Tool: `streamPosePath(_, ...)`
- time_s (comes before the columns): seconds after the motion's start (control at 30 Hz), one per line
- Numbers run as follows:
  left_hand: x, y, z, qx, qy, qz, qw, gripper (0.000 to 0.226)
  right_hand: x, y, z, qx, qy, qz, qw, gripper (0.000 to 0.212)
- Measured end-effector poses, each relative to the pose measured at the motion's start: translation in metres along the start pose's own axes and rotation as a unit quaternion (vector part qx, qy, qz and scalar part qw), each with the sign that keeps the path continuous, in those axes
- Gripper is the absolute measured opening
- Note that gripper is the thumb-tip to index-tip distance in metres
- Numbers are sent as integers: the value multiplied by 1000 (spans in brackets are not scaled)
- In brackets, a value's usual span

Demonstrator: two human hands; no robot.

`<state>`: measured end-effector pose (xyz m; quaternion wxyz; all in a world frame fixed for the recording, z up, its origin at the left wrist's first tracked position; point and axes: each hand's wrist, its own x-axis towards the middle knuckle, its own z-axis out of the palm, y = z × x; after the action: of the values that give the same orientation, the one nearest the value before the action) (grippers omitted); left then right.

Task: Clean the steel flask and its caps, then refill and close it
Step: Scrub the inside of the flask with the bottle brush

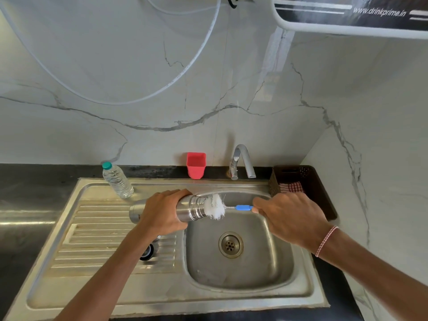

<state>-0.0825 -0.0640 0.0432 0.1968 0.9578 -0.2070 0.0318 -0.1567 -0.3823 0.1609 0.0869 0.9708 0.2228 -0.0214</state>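
R hand (289, 218) curled tight on brush (216, 206) handle; bristles at flask (192, 208) mouth. L hand (164, 214) wraps flask, held level over sink (162, 295). Cap (146, 252) on drainboard, part hidden by L arm (104, 274).

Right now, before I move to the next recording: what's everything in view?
steel flask: one, silver, held sideways over the sink
bottle brush: one, white bristles, blue handle, at flask's mouth
cap: one, dark, on drainboard, partly hidden
water bottle: one, clear, teal cap, sink's back left
holder: one, red, behind the sink
tap: one, chrome, behind the sink
sink: one, steel, in dark counter
basket: one, brown, right of sink, holding checked cloth
left hand: grips the flask
right hand: grips the brush handle
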Motion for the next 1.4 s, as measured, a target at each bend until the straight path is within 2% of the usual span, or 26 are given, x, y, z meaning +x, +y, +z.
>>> streamPosePath(0.1,-2,0,4,13,-7,2,1000,63,2,-8,7,85,-39,21,995,25)
streamPosePath(0.17,-2,1,6,23,-10,7,1000,62,9,-13,12,190,-103,42,975,29)
streamPosePath(0.23,-2,6,8,25,-13,21,999,62,18,-17,12,326,-173,73,926,35)
streamPosePath(0.33,-1,18,11,11,-9,43,999,64,27,-23,2,478,-261,169,822,37)
streamPosePath(0.37,0,21,11,9,-7,45,999,64,28,-26,-2,484,-267,186,812,36)
streamPosePath(0.4,1,22,12,12,-7,45,999,63,29,-30,-1,441,-246,176,845,36)
streamPosePath(0.43,1,22,12,16,-7,42,999,63,28,-34,1,343,-191,137,909,32)
streamPosePath(0.47,2,22,11,17,-7,38,999,63,26,-38,7,205,-108,89,969,23)
streamPosePath(0.5,3,21,10,11,-7,32,999,63,22,-44,14,64,-28,47,996,10)
streamPosePath(0.53,3,20,8,0,-7,25,1000,64,19,-50,19,-24,21,22,999,6)
streamPosePath(0.57,3,19,8,-12,-5,21,1000,64,19,-53,25,-78,64,1,995,13)
streamPosePath(0.6,3,19,8,-17,-3,21,1000,64,19,-55,30,-99,84,-9,992,16)
streamPosePath(0.7,1,18,9,-10,9,28,1000,64,21,-49,33,-63,69,-15,995,22)
streamPosePath(0.77,-2,12,8,-1,19,30,999,64,20,-44,24,-29,44,-13,999,12)
streamPosePath(0.87,-3,4,7,17,10,31,999,64,17,-27,7,182,-54,31,981,27)
streamPosePath(0.9,-3,3,7,23,6,32,999,65,16,-22,5,195,-61,31,978,32)
streamPosePath(0.97,-2,4,8,22,2,24,999,64,16,-22,8,81,-27,10,996,31)
streamPosePath(1.03,0,6,9,3,7,14,1000,65,15,-32,22,-30,32,-1,999,21)
streamPosePath(1.07,1,7,9,-4,8,14,1000,65,15,-38,25,-53,52,-6,997,15)
streamPosePath(1.13,1,8,9,-8,8,20,1000,64,15,-45,33,-63,90,-13,994,20)
streamPosePath(1.2,1,8,7,3,9,30,1000,65,13,-44,28,-50,75,-28,996,26)
streamPosePath(1.27,1,5,5,14,11,33,999,67,9,-37,21,50,22,17,998,23)
streamPosePath(1.33,1,3,3,18,16,28,999,68,11,-25,12,243,-51,37,968,26)
streamPosePath(1.4,2,5,3,18,17,25,999,67,16,-13,7,332,-88,48,938,37)
